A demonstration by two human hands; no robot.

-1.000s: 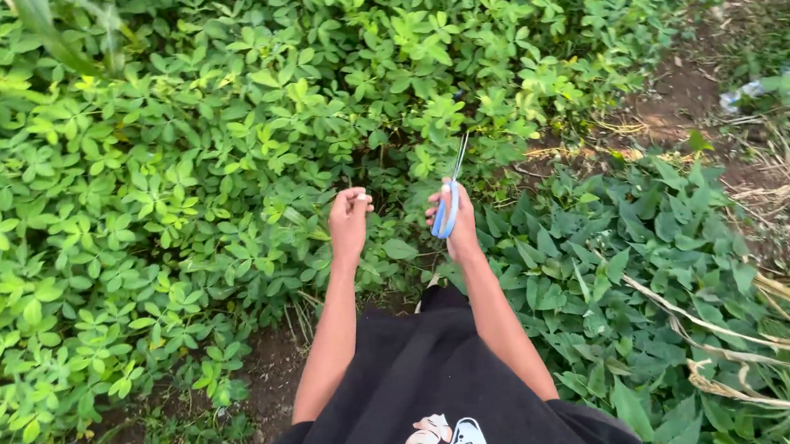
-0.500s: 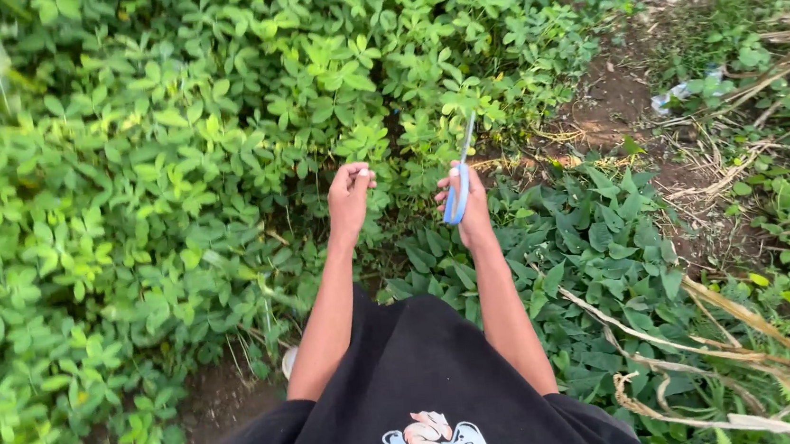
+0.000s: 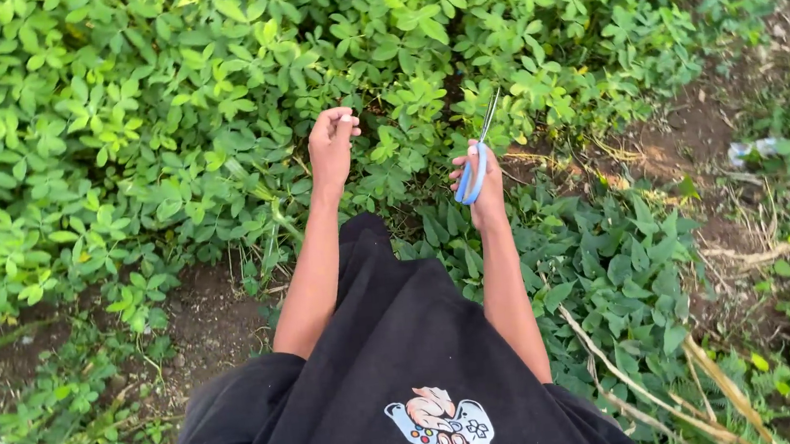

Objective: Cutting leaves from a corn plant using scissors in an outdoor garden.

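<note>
- right hand [image 3: 485, 185] gripping blue-handled scissors [image 3: 478, 160], blades poking up at the leafy plants [image 3: 212, 95]
- left hand [image 3: 329, 147] loosely curled, empty, just left of the scissors
- blades could nick those fingers if it drifts closer

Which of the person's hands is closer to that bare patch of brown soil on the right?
The right. The right hand, holding blue-handled scissors, is just left of the bare soil patch; the left hand is further left, over the leafy plants.
</note>
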